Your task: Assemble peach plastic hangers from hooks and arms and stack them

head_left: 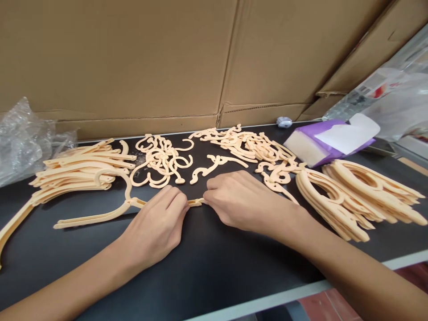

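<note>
A black tabletop [234,267] with a pale edge runs beneath a tall wall of brown cardboard [117,62], with reddish floor tiles [323,307] showing below. Crumpled clear plastic [23,138] sits at the left, beside a pile of cream hanger arms [83,167]; loose hooks [162,162] and small curved pieces [247,145] lie across the back, and a purple tissue pack [307,133] stands near folded stacks [377,196] at the right. Both forearms reach in from the near side, knuckles up. At the front middle is a cream hanger [129,203], its hook pointing away: the left hand [163,218] is curled around one arm, while the right hand [237,198] pinches that arm's tip, though its fingers hide whether it holds another piece.
</note>
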Action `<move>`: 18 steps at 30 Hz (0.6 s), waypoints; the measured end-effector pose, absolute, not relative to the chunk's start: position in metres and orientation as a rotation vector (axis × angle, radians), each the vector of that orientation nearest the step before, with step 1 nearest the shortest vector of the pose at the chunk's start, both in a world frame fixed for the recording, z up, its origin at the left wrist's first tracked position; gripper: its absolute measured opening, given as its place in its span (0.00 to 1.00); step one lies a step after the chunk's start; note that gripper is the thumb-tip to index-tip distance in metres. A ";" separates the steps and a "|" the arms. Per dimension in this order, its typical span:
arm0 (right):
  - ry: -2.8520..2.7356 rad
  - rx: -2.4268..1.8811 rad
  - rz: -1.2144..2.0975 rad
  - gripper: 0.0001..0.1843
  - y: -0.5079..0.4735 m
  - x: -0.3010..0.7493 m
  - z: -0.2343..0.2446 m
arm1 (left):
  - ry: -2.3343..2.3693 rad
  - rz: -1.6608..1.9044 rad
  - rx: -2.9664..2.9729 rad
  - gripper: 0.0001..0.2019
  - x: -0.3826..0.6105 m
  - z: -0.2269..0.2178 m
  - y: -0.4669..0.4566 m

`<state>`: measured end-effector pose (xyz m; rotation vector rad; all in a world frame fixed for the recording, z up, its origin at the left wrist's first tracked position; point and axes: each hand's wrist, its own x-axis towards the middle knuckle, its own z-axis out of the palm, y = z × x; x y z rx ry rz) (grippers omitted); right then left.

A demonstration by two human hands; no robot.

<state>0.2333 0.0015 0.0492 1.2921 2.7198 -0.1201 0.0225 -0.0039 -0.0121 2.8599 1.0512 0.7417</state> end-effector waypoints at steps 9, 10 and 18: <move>2.806 1.378 -0.269 0.15 0.007 0.241 0.047 | 1.100 0.708 2.893 0.11 0.022 -0.011 -0.005; 2.836 1.391 -0.322 0.15 0.008 0.243 0.045 | 1.104 0.715 2.898 0.12 0.022 -0.012 -0.005; 2.906 1.355 -0.793 0.12 0.017 0.255 0.041 | 1.139 0.785 2.977 0.12 0.022 -0.010 -0.008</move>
